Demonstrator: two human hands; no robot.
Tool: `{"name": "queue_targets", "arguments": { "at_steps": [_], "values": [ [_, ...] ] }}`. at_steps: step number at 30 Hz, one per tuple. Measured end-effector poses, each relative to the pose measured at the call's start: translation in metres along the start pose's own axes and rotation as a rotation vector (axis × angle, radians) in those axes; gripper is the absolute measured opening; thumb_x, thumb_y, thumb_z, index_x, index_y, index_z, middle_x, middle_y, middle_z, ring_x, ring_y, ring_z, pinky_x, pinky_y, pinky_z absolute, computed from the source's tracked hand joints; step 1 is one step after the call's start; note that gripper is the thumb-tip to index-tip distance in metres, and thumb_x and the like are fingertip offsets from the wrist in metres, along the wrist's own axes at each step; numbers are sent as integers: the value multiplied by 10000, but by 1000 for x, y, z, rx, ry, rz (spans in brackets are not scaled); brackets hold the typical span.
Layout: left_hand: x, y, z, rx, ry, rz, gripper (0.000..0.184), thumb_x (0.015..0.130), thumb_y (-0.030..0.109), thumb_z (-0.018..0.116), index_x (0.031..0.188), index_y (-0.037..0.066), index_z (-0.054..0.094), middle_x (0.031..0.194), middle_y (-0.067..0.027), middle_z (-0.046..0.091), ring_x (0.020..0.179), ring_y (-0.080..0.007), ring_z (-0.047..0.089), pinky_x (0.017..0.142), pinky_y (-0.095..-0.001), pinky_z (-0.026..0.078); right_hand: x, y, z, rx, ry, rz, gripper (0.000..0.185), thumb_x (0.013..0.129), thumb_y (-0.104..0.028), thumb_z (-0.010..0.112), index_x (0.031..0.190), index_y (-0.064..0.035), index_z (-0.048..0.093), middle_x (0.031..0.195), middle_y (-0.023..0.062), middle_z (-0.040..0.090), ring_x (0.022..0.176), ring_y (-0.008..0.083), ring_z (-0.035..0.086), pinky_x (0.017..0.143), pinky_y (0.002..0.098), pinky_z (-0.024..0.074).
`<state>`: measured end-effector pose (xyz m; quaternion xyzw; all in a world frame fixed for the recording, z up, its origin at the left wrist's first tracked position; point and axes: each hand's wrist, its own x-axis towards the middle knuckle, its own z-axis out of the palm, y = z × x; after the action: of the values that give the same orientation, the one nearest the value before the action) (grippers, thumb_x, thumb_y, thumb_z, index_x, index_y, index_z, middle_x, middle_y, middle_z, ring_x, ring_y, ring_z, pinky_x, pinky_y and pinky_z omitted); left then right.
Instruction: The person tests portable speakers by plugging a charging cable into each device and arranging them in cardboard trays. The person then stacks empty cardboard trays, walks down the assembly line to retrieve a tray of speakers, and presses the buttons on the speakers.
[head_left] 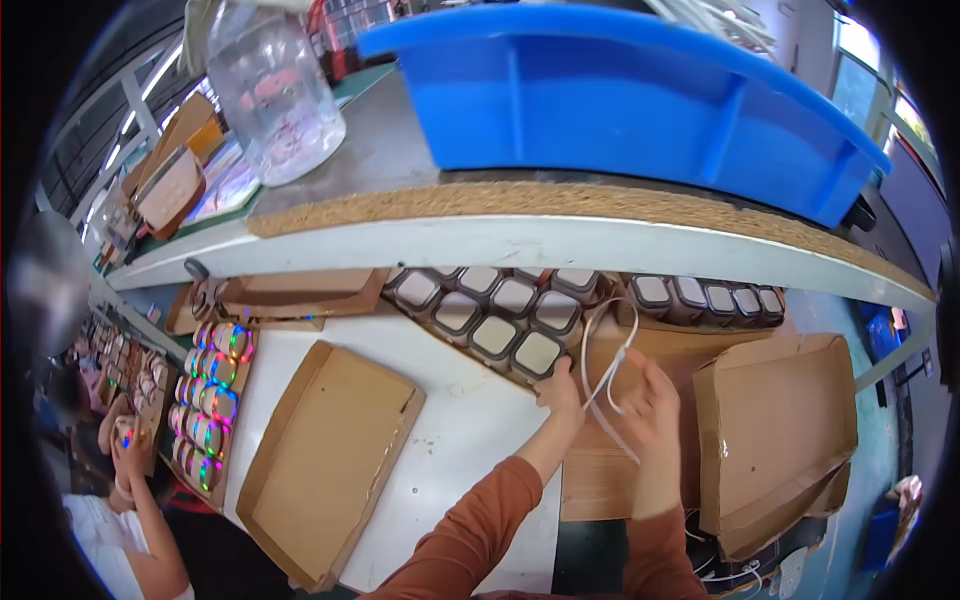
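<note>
Several dark, rounded-square units with pale tops stand in rows in a cardboard tray under the shelf. My left hand (563, 393) is at the near corner unit (538, 354), its fingers partly hidden against the unit's side. To the right, my right hand (650, 400) has its fingers curled around a white cable (612, 378), which loops up in front of the trays. Brown cardboard (600, 480) lies beneath my right hand. A second group of similar units (690, 292) stands behind, at the right.
Empty cardboard trays lie left (325, 450) and right (780, 430) on the white table (440, 450). Lit, multicoloured units (212, 400) fill a tray at far left, near another person (130, 520). Overhead, a shelf (560, 240) carries a blue bin (620, 100) and clear jar (275, 105).
</note>
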<state>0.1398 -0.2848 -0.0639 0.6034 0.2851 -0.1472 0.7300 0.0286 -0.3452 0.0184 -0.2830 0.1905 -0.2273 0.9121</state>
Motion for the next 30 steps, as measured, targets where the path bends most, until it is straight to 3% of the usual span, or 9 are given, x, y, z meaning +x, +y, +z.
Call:
{"name": "queue_targets", "arguments": {
  "at_steps": [5,7,11,16,19,22,24,26,30],
  "values": [
    [42,-27,23,34,-147,76,728,665,378,688,1119,-141,455,1127,-237,543,1060,-327,517,899,-372,419,-164,-8,40,-368,-613,32,355,880,-277,562,994,58,590,581,73,571,374,139,428,357,251,306],
    [27,2,3,-206,-735,-91,461,755,295,650,1083,-12,546,1088,-147,583,951,-204,556,822,-352,456,-172,-5,50,-132,-972,504,453,903,-316,545,1077,101,577,724,185,651,371,104,454,381,233,387],
    [52,23,-73,-52,-991,-157,341,826,247,605,1091,38,560,1015,-62,623,892,-169,574,786,-296,465,-205,11,32,-373,-641,404,477,909,-357,527,1078,88,567,613,135,606,319,47,301,325,183,258],
    [37,24,-262,745,-667,748,351,790,226,609,1091,48,579,904,-113,640,828,-239,615,737,-348,488,-253,-9,14,-641,-302,308,457,902,-428,507,1029,10,539,501,24,413,402,72,313,411,184,271],
    [5,44,-377,899,-348,997,342,759,178,616,1075,52,578,912,-132,636,847,-296,609,747,-368,491,-256,-21,5,-375,-566,166,399,965,-372,387,1060,-8,523,426,-3,395,324,73,281,335,204,243],
    [-27,61,-445,984,-126,789,330,751,165,621,1051,37,575,990,-136,615,908,-309,580,802,-391,464,-245,-22,5,-406,-802,160,449,965,-362,390,1233,-9,461,449,33,491,272,75,311,280,210,271],
    [-26,51,-476,1169,159,1094,321,724,153,630,1019,37,580,1025,-145,582,954,-319,540,826,-418,431,-222,8,18,-373,-861,461,433,953,-274,459,1302,-22,415,548,46,539,343,65,370,328,199,308],
    [-36,51,-490,1197,193,1074,316,709,154,640,998,42,583,1023,-148,569,962,-319,526,824,-423,421,-210,50,34,-1015,-389,539,408,841,-202,594,1147,56,511,614,100,590,429,124,482,372,243,349],
    [-40,39,-516,1310,255,1001,319,669,172,672,955,61,587,972,-131,564,926,-301,535,788,-425,417,-194,130,-27,-1425,-413,193,486,809,-85,585,1258,9,423,639,69,594,475,81,483,436,206,376]
  ]
}}
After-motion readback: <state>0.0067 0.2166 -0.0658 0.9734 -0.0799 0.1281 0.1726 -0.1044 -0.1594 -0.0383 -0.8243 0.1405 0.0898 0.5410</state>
